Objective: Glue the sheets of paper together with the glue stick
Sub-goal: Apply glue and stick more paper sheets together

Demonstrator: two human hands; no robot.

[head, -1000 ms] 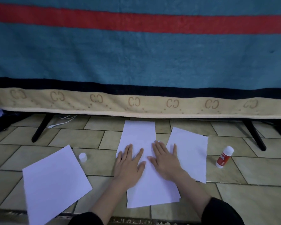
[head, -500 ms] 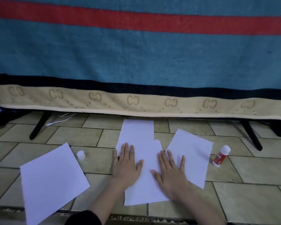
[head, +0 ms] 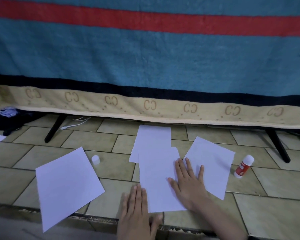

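We are pressing spread right-hand fingers (head: 189, 181) on overlapped white paper sheets (head: 156, 172); the small white cap (head: 95, 159) and red-labelled glue stick (head: 243, 166) are lying apart.

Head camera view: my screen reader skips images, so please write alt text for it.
A person's right hand presses flat on overlapping white paper sheets on a tiled floor, with the left hand flat at their near edge. A red glue stick lies right; its white cap stands left.
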